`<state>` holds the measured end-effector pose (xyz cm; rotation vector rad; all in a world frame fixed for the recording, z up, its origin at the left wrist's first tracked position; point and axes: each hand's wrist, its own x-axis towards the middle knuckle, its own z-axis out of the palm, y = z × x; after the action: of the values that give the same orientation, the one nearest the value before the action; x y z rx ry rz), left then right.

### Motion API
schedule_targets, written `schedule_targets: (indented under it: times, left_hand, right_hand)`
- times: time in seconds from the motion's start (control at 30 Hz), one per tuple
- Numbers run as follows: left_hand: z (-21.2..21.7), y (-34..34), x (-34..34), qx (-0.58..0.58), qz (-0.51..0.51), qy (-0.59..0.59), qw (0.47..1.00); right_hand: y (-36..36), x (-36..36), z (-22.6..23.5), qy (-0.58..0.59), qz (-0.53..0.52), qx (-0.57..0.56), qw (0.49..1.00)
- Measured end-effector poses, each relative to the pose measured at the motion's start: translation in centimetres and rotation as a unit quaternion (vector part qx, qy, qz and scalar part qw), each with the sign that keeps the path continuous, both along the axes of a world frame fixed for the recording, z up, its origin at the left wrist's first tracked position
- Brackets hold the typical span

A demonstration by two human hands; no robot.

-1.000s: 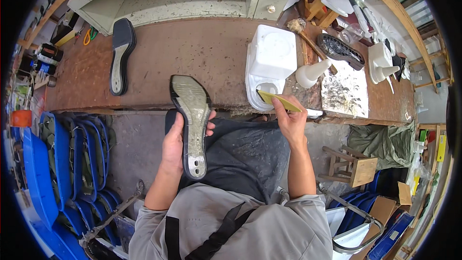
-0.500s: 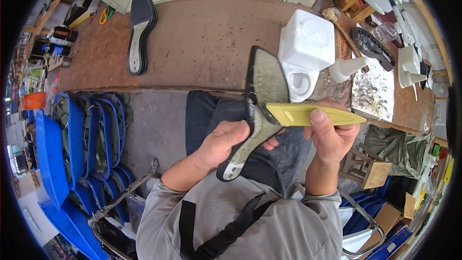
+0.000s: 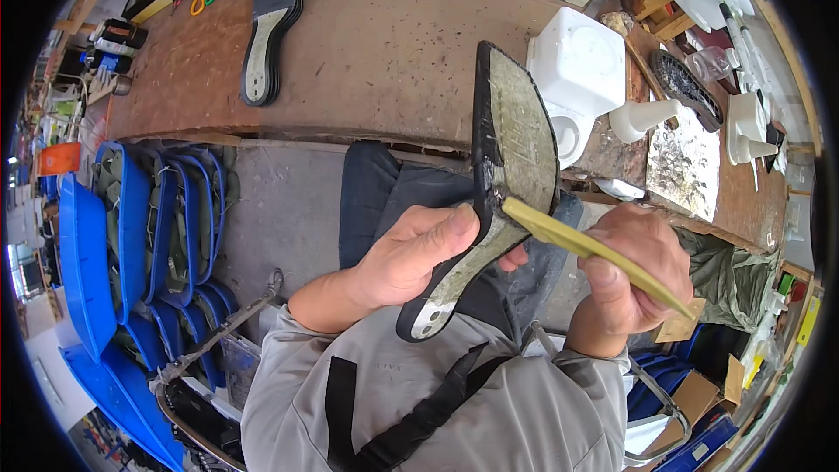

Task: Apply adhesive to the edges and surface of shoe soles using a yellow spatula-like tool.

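Observation:
My left hand (image 3: 411, 253) grips a shoe sole (image 3: 522, 114) by its narrow waist, thumb on top and fingertips showing past its right edge. This sole has a grey, rough-looking face with a black rim and small holes in the heel end. It is held tilted, wide end away from me. My right hand (image 3: 638, 271) is closed around a flat olive-yellow tool (image 3: 561, 232) with a pointed rear end. The tool's front end lies at the waist, by the black left rim, close to my left thumb. A stack of similar soles (image 3: 271, 31) lies on the bench.
The brown bench (image 3: 376, 61) stretches across ahead. At its right stand a white plastic container (image 3: 577, 57), a white nozzle-shaped piece (image 3: 642, 120), a dark shoe sole (image 3: 688, 87) and a stained white sheet (image 3: 686, 170). Blue trays (image 3: 87, 271) are stacked at my left.
The sole has shifted slightly right and away from me. My right hand has moved right and lower and turned, so the tool now slants down to the right.

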<state>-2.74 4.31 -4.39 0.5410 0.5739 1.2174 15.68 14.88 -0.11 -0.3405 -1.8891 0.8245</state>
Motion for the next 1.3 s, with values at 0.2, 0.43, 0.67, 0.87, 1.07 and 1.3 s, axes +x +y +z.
schedule_targets:
  times: [0.2,0.43,0.67,0.87,1.07,1.3]
  left_hand:
    - [0.6,0.1,0.3,0.002,0.021,-0.008,1.0]
    - [1.8,0.2,0.7,0.006,0.041,-0.047,0.998]
    - [2.6,0.6,1.1,0.08,0.084,-0.059,0.992]
    - [3.6,0.4,0.8,0.077,0.105,-0.063,0.989]
    - [3.6,1.0,1.1,0.108,0.148,-0.083,0.98]
    - [3.7,1.1,0.1,0.137,0.257,-0.056,0.955]
  right_hand:
    - [-0.7,0.6,-0.6,0.015,0.033,0.05,0.998]
    - [-2.9,0.6,-1.7,0.037,0.029,0.053,0.998]
    - [-4.0,0.5,-2.0,0.029,0.084,0.063,0.994]
    - [-5.5,0.3,-1.1,0.017,0.146,0.076,0.986]
    - [-3.9,-0.4,-0.1,0.041,0.018,0.085,0.995]
    - [-6.5,0.7,0.4,0.019,0.121,0.202,0.972]
